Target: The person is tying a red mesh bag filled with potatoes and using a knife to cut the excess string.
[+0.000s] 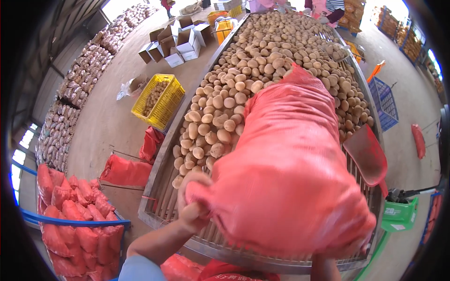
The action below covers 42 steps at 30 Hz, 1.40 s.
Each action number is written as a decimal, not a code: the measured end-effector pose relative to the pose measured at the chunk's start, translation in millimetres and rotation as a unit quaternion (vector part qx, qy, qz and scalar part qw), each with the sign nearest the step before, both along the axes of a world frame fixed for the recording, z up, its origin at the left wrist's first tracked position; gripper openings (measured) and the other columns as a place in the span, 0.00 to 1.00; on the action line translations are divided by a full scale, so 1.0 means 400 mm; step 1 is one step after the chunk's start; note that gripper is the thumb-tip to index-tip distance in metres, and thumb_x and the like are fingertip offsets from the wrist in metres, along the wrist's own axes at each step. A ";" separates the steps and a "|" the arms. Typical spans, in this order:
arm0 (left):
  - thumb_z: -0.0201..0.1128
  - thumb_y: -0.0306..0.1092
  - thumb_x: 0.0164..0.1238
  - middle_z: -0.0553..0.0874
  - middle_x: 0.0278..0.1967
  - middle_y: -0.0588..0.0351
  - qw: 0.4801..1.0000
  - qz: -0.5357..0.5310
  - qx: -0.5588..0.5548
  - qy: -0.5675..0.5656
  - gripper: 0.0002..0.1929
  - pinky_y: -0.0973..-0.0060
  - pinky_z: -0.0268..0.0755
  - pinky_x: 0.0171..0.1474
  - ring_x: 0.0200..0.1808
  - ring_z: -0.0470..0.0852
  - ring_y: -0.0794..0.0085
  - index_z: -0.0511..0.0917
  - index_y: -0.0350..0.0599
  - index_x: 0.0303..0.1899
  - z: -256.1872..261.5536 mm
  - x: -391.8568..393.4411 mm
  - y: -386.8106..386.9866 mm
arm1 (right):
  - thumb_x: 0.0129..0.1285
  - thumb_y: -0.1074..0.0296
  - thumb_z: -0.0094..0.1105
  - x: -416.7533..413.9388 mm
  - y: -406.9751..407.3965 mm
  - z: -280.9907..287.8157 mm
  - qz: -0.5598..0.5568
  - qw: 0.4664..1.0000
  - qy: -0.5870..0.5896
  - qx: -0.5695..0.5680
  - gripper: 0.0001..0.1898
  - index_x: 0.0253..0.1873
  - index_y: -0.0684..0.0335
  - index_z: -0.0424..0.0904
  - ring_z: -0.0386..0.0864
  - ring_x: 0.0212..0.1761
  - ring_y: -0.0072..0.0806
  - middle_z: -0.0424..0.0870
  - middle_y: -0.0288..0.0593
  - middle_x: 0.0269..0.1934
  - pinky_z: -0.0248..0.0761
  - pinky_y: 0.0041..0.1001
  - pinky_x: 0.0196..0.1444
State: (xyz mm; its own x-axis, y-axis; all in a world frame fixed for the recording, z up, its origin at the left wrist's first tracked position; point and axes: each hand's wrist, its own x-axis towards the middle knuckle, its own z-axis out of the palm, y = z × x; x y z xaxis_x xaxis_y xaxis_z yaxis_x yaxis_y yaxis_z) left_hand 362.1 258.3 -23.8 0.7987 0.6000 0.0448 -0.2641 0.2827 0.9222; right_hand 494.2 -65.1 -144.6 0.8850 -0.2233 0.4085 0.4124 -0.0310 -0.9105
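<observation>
A large, full red woven sack (pixel 288 161) lies tilted over the near end of a slatted metal sorting table (pixel 168 200). My left hand (pixel 193 203) is closed around a bunched corner of the sack at its near left. Under the sack's near right end is my right hand (pixel 337 249), mostly hidden by the cloth, so its fingers cannot be made out. The sack's far, narrower end reaches onto a wide heap of potatoes (pixel 218 102) on the table. To the right of the sack, a red scoop (pixel 369 158) rests against the table's right edge.
Left of the table stand a yellow crate (pixel 158 102) of potatoes, red sacks (pixel 81 224) stacked behind a blue rail, and open cardboard boxes (pixel 186 42). On the right are a blue crate (pixel 383 102) and a green bin (pixel 399 214). People stand at the table's far end.
</observation>
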 end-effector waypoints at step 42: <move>0.58 0.24 0.62 0.74 0.23 0.67 0.980 0.027 0.103 -0.167 0.08 0.83 0.55 0.19 0.20 0.70 0.86 0.78 0.43 0.43 0.520 -0.237 0.006 | 0.77 0.63 0.59 -0.158 0.037 0.770 0.089 0.982 -0.138 0.094 0.10 0.37 0.57 0.76 0.76 0.32 0.24 0.76 0.36 0.31 0.76 0.27 0.41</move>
